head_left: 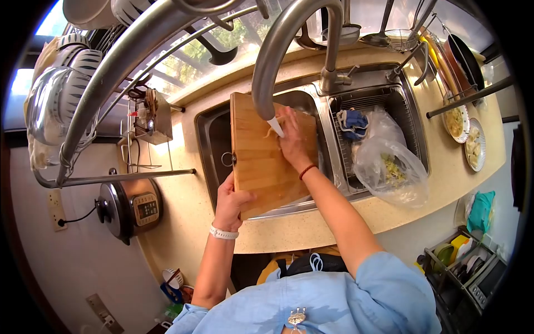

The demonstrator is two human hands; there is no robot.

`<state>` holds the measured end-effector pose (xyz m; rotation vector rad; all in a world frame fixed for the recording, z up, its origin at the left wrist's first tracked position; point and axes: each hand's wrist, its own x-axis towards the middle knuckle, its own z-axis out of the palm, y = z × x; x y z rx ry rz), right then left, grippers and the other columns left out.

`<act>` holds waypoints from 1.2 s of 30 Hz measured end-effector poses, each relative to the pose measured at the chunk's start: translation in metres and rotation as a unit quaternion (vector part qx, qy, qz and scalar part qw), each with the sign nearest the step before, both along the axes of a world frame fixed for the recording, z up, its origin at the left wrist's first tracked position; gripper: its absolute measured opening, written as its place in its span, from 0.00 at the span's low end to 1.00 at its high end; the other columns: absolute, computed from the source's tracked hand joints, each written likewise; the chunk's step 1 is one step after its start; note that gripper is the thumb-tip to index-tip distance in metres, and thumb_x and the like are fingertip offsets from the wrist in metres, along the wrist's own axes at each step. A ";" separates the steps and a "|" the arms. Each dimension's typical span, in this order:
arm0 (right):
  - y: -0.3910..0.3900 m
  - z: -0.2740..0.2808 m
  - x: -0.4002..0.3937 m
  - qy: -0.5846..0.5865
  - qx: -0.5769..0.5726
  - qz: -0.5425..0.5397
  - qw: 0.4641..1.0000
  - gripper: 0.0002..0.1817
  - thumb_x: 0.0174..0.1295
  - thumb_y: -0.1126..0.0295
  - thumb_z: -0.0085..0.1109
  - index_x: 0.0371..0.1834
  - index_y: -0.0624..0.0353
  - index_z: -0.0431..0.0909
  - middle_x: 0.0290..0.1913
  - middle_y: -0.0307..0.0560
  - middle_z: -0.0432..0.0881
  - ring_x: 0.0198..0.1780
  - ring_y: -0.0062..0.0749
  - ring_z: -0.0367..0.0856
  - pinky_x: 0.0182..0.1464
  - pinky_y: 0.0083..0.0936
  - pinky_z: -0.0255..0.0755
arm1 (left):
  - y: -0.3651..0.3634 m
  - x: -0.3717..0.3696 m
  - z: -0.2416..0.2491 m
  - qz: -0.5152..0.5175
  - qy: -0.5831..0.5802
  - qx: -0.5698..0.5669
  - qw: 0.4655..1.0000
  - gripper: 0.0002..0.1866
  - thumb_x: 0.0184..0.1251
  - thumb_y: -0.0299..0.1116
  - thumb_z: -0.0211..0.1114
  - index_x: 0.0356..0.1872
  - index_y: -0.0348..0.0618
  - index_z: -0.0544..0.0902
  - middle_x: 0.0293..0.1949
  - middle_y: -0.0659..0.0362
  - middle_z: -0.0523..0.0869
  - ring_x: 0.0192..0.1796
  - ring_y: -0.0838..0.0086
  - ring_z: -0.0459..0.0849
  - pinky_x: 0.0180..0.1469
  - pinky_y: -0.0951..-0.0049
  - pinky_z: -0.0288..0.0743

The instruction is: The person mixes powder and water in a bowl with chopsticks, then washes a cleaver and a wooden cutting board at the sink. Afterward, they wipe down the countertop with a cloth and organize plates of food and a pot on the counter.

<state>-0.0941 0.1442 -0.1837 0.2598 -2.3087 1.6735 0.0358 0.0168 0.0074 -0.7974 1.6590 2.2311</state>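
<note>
A wooden cutting board (264, 167) is tilted over the left sink basin (214, 133), beneath the curved faucet (264, 72). White-looking water comes from the faucet's tip onto the board's upper part. My left hand (229, 205) grips the board's lower left corner, thumb on its face, with a white band at the wrist. Fingers apart, my right hand (293, 139) lies against the board's face just right of the water. A metal ring hangs at the board's left edge.
The right basin's wire rack (347, 161) bears a plastic bag (389, 172) with greenish scraps and a blue-and-white cloth (353, 123). Two plates of food (474, 146) are on the right counter. A metal dish rack (128, 179) rises at left, near a cooker (130, 206). Utensils hang behind.
</note>
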 end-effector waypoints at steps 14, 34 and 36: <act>-0.043 0.089 0.046 0.031 0.050 0.031 0.998 0.19 0.75 0.59 0.44 0.55 0.64 0.75 0.72 0.52 0.65 0.74 0.45 0.59 0.70 0.28 0.57 | -0.004 -0.014 -0.043 -0.026 0.008 -0.010 1.000 0.34 0.41 0.13 0.57 0.59 0.36 0.76 0.46 0.60 0.83 0.45 0.74 0.82 0.48 0.76 0.77; 0.010 -0.014 0.056 -0.220 -0.110 0.067 0.967 0.27 0.70 0.74 0.39 0.74 0.55 0.60 0.78 0.55 0.51 0.79 0.45 0.45 0.77 0.30 0.42 | 0.016 -0.036 -0.032 0.036 0.006 0.064 0.997 0.30 0.48 0.12 0.57 0.59 0.35 0.74 0.50 0.55 0.83 0.49 0.69 0.84 0.51 0.71 0.79; 0.021 0.000 0.063 -0.255 -0.153 0.073 0.952 0.28 0.68 0.76 0.35 0.74 0.59 0.60 0.79 0.54 0.51 0.80 0.41 0.45 0.77 0.28 0.41 | 0.024 -0.040 -0.032 0.020 0.021 0.061 0.998 0.26 0.54 0.15 0.62 0.58 0.36 0.75 0.50 0.56 0.83 0.50 0.71 0.83 0.51 0.71 0.78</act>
